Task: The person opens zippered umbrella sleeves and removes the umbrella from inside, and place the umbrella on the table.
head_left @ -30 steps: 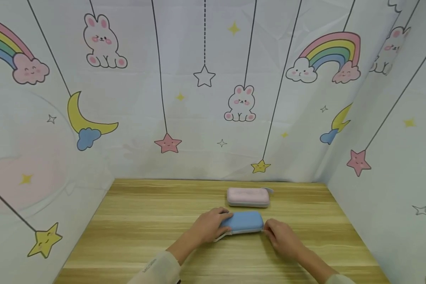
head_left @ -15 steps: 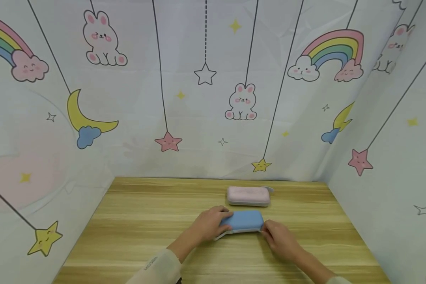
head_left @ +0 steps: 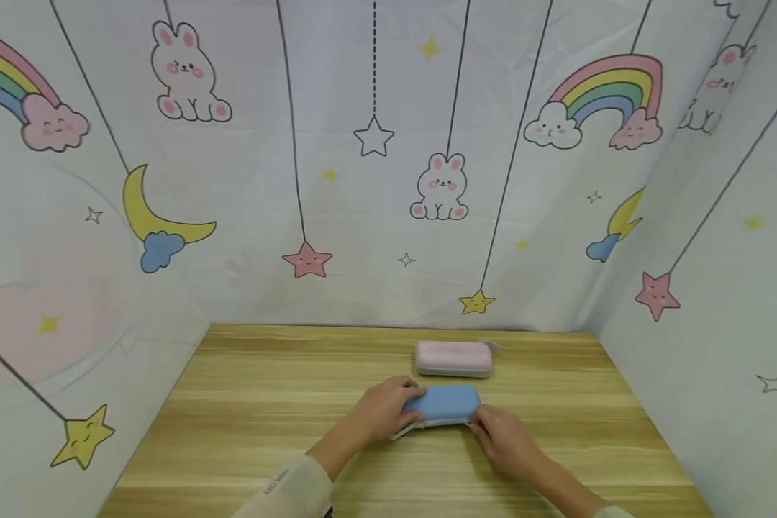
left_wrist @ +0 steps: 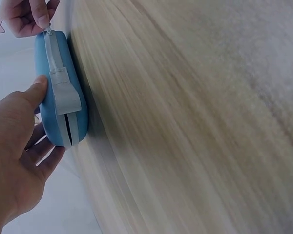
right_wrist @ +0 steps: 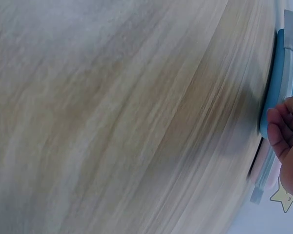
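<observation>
A blue hard-shell zippered case (head_left: 450,403) lies on the table in the head view, with a pale zipper band and a light strap (left_wrist: 66,95) at its left end. My left hand (head_left: 382,410) holds that end, thumb at the near side and fingers round the far side. At the right front corner, my right hand (head_left: 505,435) pinches the zipper pull (left_wrist: 49,30), best seen in the left wrist view. A dark slit (left_wrist: 69,129) shows in the band below the strap. The case's inside is hidden.
Just behind the blue case lies a pink zippered case (head_left: 453,358) with a grey strap at its right end. The wood-grain table (head_left: 265,381) meets white printed sheets (head_left: 350,295) at the back and both sides.
My right hand has moved a little left, from the case's right end onto its front edge, pinching the zipper pull. My left hand and both cases have stayed in place.
</observation>
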Available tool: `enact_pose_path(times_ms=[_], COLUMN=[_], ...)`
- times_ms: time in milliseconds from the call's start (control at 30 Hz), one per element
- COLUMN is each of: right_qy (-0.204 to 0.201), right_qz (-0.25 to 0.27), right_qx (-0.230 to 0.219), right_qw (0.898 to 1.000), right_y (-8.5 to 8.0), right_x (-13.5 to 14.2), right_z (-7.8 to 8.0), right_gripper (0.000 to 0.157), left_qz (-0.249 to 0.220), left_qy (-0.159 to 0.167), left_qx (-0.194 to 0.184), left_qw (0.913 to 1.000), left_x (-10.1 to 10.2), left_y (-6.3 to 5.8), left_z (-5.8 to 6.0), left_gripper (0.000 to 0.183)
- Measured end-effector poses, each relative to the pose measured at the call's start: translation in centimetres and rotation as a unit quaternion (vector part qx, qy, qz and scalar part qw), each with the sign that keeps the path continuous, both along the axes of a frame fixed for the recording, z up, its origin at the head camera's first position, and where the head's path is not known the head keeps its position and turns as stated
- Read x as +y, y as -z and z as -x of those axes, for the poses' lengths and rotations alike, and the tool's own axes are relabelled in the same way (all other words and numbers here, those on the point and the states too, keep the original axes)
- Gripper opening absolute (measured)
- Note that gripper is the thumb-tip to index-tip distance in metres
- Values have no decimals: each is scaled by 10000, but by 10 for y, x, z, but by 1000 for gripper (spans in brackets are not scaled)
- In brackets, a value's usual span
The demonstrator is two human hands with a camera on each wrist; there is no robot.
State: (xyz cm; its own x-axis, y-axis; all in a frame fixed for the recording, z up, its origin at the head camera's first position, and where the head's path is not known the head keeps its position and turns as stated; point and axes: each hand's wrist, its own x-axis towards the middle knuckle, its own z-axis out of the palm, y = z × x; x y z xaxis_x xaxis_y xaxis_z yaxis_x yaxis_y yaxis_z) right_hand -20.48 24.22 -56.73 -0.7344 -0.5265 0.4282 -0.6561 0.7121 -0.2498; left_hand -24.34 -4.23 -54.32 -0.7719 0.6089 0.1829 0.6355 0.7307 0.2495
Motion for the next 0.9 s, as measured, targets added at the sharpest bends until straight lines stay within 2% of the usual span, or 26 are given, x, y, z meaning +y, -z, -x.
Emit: enact_pose_path(times_ms=[233, 500, 900], right_qy=[36, 43, 11], right_qz=[76, 150, 170], right_qx=[-71, -539, -460], right_qw=[9999, 9984, 9988], right_y=[1, 1, 1], right_x=[-9, -13, -21], right_z=[-2, -5, -5], right_gripper=[16, 13, 13], left_qz=[46, 36, 13], left_qy=[-67, -110, -171], left_qx=[-70, -105, -190], left_qw=[9999, 9999, 9997], left_x=[1, 2, 2], left_y=[0, 1, -2], left_z=[0, 0, -1], left_gripper=[54, 54, 54])
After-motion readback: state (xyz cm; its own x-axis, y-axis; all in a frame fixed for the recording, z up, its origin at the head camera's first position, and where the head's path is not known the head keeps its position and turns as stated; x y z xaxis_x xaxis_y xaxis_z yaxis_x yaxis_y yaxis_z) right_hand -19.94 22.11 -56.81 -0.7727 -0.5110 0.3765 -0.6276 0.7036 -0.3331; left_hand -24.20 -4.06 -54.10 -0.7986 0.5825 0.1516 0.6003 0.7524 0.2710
